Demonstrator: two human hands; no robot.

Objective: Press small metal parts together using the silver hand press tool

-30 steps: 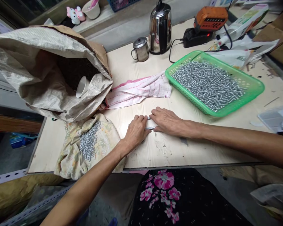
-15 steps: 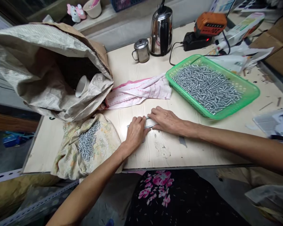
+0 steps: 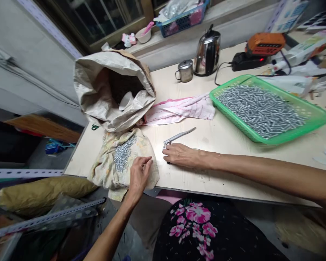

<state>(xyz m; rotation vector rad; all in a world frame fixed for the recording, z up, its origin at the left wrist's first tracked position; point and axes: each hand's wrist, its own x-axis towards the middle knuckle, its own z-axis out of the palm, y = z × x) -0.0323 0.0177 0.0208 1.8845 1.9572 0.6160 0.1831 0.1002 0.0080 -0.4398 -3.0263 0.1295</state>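
Observation:
My left hand (image 3: 139,174) rests on the floral cloth (image 3: 108,168) at the table's near edge, fingers bent and reaching toward a pile of silver screws (image 3: 122,156) lying on that cloth. My right hand (image 3: 180,155) lies palm down on the table, fingers curled over the near end of a thin metal tool (image 3: 179,135) that points away toward the back. Whether the fingers grip the tool or only cover it is unclear. A green plastic basket (image 3: 318,121) filled with silver screws stands at the right.
A large open paper sack (image 3: 97,90) with a white cup inside stands at the back left. A pink-white towel (image 3: 179,108), a small metal mug (image 3: 185,70), a steel kettle (image 3: 207,52) and an orange battery charger (image 3: 263,45) sit behind. The table edge runs near my lap.
My left hand left the spot beside the right hand and moved left onto the floral cloth. The metal tool, formerly covered by both hands, now shows. The camera swung left and pulled back.

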